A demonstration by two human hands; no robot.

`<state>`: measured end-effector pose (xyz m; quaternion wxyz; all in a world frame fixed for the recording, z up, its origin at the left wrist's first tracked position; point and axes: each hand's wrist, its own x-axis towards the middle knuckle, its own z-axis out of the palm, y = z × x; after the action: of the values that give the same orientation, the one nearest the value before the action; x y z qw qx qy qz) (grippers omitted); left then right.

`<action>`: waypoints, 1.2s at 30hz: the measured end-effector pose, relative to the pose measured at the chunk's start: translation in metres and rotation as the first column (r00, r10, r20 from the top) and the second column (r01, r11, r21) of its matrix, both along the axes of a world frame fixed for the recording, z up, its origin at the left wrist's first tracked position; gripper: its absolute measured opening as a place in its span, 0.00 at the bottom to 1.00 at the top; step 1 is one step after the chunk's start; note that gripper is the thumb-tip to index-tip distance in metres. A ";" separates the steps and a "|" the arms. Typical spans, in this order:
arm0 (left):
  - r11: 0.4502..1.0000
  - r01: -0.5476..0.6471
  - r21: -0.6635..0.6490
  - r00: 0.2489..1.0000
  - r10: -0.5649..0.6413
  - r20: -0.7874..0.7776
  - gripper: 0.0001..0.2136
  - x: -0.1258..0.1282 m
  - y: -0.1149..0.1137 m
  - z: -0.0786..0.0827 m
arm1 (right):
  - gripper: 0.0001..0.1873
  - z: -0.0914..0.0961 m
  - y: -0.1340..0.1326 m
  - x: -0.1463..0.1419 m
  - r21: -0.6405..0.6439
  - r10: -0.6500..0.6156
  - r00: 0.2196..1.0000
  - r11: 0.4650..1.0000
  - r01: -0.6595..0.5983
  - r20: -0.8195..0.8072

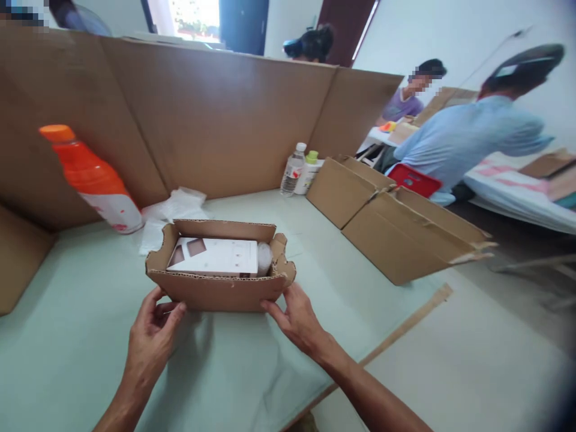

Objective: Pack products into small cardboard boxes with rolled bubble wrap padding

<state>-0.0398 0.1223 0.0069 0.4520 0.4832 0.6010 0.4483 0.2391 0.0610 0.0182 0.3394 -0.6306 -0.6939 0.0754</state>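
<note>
A small open cardboard box (220,293) is in front of me on the table, its long side facing me. Inside lies a white printed carton (220,255), with a roll of clear bubble wrap (264,259) wedged at its right end. My left hand (155,324) grips the box's lower left corner, the thumb at the front and the other fingers curled, partly hidden. At the lower right corner my right hand (297,315) holds the box, with its thumb on the front wall and the remaining fingers hidden behind.
Crumpled bubble wrap (173,210) and an orange bottle (96,180) are at the back left. A clear bottle (293,171) and a green-capped bottle (309,173) stand before the cardboard partition (225,120). Two cardboard boxes (391,240) sit on the right; people work beyond.
</note>
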 end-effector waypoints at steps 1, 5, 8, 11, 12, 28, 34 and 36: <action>1.000 0.017 0.000 0.999 -0.017 0.028 0.33 0.011 0.007 0.000 | 0.11 0.000 0.002 0.008 0.004 -0.017 1.000 1.000 0.017 0.009; 0.981 0.175 0.088 0.970 -0.187 0.155 0.31 0.077 0.049 0.001 | 0.09 -0.003 0.012 0.058 0.014 -0.147 0.989 0.989 0.147 0.024; 0.938 0.300 0.172 0.926 -0.330 0.185 0.30 0.141 0.090 0.001 | 0.12 -0.006 0.025 0.107 0.020 -0.263 0.965 0.965 0.263 0.007; 0.904 0.379 0.199 0.891 -0.414 0.187 0.31 0.205 0.135 0.000 | 0.15 -0.008 0.040 0.151 0.025 -0.351 0.936 0.936 0.351 0.004; 0.893 0.403 0.200 0.879 -0.439 0.188 0.32 0.225 0.149 0.000 | 0.17 -0.009 0.045 0.164 0.024 -0.374 0.927 0.927 0.374 0.006; 0.717 0.667 0.201 0.699 -0.696 0.163 0.38 0.377 0.193 -0.047 | 0.38 -0.051 0.080 0.221 -0.036 -0.450 0.893 0.892 0.451 0.018; 0.656 0.726 0.209 0.657 -0.750 0.074 0.36 0.374 0.181 -0.052 | 0.32 -0.059 0.076 0.231 -0.143 -0.455 0.884 0.873 0.467 0.108; 0.639 0.736 0.223 0.653 -0.757 0.011 0.34 0.353 0.160 -0.055 | 0.24 -0.062 0.072 0.237 -0.146 -0.402 0.898 0.892 0.428 0.179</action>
<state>0.3132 0.2822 -0.0476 0.5767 0.7068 0.2752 0.3034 0.4763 0.1330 -0.0435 0.2378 -0.7966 -0.5555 0.0185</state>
